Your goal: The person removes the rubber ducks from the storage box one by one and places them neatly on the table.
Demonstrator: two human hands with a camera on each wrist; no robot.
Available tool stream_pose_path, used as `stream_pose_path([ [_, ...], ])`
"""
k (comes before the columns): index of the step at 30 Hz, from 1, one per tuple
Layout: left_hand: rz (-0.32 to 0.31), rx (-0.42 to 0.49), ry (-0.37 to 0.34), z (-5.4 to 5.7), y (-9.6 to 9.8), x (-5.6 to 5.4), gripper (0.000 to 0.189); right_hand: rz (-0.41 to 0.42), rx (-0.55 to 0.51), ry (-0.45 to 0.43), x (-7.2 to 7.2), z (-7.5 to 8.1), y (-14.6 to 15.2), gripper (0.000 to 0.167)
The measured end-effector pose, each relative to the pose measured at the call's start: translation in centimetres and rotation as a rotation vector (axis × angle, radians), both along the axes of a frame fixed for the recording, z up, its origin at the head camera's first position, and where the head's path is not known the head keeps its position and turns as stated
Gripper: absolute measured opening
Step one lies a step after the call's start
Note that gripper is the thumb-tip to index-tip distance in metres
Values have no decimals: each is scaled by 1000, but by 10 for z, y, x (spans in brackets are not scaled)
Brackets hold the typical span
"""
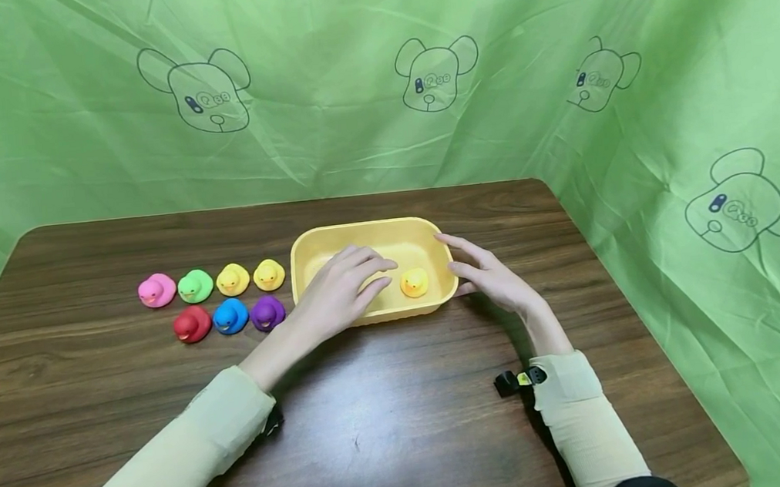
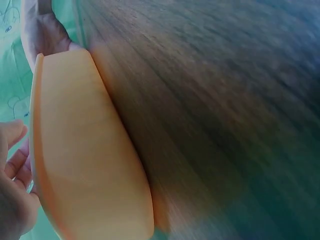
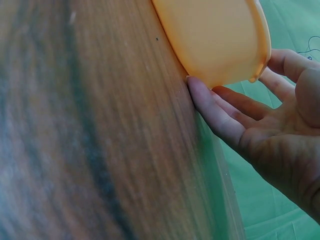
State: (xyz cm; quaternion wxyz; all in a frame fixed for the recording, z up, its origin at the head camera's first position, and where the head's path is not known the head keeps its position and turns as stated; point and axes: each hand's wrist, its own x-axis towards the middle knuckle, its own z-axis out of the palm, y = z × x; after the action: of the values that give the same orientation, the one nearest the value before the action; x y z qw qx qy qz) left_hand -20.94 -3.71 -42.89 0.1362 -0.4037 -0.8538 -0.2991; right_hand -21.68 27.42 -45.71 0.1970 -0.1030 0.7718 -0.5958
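Observation:
A yellow plastic tub (image 1: pixel 375 314) sits on the wooden table with one yellow rubber duck (image 1: pixel 414 282) inside, toward its right end. My left hand (image 1: pixel 345 290) hovers over the left half of the tub, its fingers loosely bent with a gap between thumb and forefinger and no object visible there. The left wrist view shows this hand (image 2: pixel 17 185) beside the rim. My right hand (image 1: pixel 493 275) touches the outside of the tub's right end with spread fingers. In the right wrist view, its fingertips (image 3: pixel 197 90) lie along the tub wall (image 3: pixel 220 45) near the tabletop.
Left of the tub, two rows of ducks lie on the table. The back row has pink (image 1: pixel 157 290), green (image 1: pixel 195 286) and two yellow ducks (image 1: pixel 233 280); the front row has red (image 1: pixel 192 324), blue (image 1: pixel 231 316) and purple (image 1: pixel 267 313). Green curtains (image 1: pixel 332 140) surround the table.

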Motion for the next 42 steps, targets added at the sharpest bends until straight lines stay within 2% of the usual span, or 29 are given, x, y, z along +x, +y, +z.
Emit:
stream_pose_path([
  [8, 0, 21, -15, -2, 9, -3, 23, -1, 5, 6, 0, 1, -1, 56],
  [14, 13, 4, -58, -1, 21, -7, 23, -6, 9, 11, 1, 1, 0, 55],
  [20, 25, -35, -97, -5, 34, -11, 24, -8, 9, 6, 1, 2, 1, 55],
  [28, 37, -104, -67, -10, 47, -13, 26, -5, 11, 7, 1, 2, 1, 55],
  [42, 30, -148, -121, -13, 50, -19, 28, -10, -21, -4, 1, 2, -1, 56],
])
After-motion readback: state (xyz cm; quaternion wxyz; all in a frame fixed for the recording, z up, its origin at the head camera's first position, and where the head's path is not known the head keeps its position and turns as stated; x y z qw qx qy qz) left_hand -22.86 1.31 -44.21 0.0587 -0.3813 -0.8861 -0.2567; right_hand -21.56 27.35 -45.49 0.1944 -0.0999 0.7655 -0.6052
